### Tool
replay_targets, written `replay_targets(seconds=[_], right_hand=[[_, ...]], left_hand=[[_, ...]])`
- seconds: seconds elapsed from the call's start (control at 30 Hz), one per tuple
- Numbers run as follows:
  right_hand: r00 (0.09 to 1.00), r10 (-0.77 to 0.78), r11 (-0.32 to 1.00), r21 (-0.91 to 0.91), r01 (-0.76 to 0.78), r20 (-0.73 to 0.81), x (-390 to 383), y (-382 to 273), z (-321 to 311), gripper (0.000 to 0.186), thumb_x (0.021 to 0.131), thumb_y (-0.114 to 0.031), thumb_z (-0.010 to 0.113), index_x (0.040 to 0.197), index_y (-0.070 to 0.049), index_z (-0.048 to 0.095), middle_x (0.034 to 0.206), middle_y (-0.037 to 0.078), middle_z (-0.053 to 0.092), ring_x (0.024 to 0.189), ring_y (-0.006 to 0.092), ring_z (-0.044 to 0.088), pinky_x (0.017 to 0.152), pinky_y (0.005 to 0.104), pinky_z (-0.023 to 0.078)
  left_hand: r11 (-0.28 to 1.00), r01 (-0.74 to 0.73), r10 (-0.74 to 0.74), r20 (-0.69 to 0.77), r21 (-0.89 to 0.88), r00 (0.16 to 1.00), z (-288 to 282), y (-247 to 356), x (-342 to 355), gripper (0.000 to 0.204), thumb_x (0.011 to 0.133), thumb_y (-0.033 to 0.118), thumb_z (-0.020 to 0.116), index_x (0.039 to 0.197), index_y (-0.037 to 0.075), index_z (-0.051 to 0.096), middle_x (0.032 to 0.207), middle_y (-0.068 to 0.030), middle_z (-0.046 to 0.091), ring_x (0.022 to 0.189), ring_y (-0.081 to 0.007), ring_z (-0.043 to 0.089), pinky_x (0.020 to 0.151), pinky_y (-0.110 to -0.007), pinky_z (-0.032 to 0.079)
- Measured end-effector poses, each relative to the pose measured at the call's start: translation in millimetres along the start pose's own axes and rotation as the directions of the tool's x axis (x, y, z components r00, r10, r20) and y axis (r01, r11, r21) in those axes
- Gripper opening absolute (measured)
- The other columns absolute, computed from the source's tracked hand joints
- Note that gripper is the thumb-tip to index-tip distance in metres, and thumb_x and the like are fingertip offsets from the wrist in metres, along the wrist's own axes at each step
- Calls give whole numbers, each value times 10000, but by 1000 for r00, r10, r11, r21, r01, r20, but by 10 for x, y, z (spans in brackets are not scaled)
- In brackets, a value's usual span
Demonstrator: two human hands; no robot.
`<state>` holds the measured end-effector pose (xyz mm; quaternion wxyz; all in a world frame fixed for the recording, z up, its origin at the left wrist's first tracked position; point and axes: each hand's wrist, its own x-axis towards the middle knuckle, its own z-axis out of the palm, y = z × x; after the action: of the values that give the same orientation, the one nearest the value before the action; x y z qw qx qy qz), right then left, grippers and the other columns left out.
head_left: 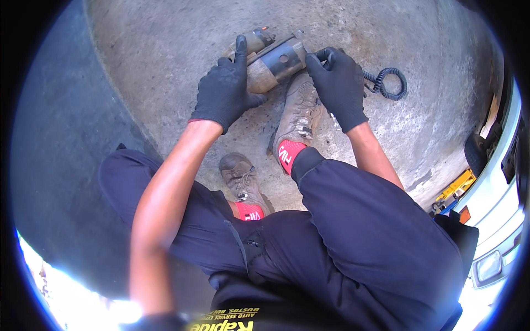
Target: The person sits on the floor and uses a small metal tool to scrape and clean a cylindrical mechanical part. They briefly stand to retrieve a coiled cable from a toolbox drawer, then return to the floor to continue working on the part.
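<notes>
Dark shirt (331, 309) cloth with yellow print filled the bottom of my view, navy trousers (381, 220) spread behind it. Beyond them I saw a rough, speckled concrete floor (165, 44), darker toward the left, and a white vehicle (499, 215) with a square headlamp (489, 266) along the right. At the toe of the scuffed right shoe (301, 110) was a stout metal cylinder (268, 71), part dull tan, part shiny dark with a round hole, beside a smaller cylinder (256, 39). My wearer's left hand (221, 94), in a matte black glove, was spread over one end, forefinger and thumb parted; how firmly it gripped, I couldn't tell. The right hand (337, 91), gloved alike, bent its fingers and thumb near the other end, and I couldn't tell whether they pinched anything. A coiled black cord (381, 83) lay just beyond it, one end hidden by the glove. Glare blotted out the lower left, and the vehicle was cut off by the rim.
</notes>
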<state>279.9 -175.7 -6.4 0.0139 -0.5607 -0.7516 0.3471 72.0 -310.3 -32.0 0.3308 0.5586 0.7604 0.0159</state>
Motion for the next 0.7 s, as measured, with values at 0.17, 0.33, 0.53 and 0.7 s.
replay_targets(seconds=[0.17, 0.33, 0.53, 0.7], right_hand=[[1000, -27, 998, -60, 26, -15, -5, -14, -18, 403, 975, -432, 741, 936, -37, 807, 699, 136, 714, 642, 264, 711, 642, 409, 521], [998, -53, 994, -94, 56, 41, -83, -102, -14, 431, 960, -451, 737, 923, -26, 803, 703, 151, 711, 673, 307, 723, 673, 425, 533], [997, 18, 997, -72, -12, 81, -17, -184, -61, 387, 968, -421, 718, 935, -46, 810, 808, 182, 768, 794, 380, 768, 741, 487, 576], [998, 22, 997, -79, -17, 55, 30, -144, -53, 414, 958, -439, 730, 925, -34, 804, 807, 186, 768, 794, 378, 769, 747, 488, 576]], left_hand=[[1000, -10, 11, -42, 3, 999, 40, -31, 5, 1382, 729, 484, 968, 1755, 51, 149, 1111, -298, 704, 990, -461, 738, 833, -514, 610], [1000, 14, -14, -21, 2, 1000, 14, -4, 3, 1391, 723, 499, 971, 1754, 49, 151, 1118, -290, 700, 995, -451, 741, 835, -508, 613], [1000, 20, -20, -16, 15, 1000, -4, 9, -3, 1403, 716, 508, 975, 1753, 44, 152, 1127, -282, 695, 994, -437, 744, 834, -503, 617], [1000, 10, -9, -34, 22, 999, 3, 10, -7, 1411, 717, 515, 975, 1755, 46, 144, 1118, -279, 694, 994, -433, 747, 833, -506, 621]])
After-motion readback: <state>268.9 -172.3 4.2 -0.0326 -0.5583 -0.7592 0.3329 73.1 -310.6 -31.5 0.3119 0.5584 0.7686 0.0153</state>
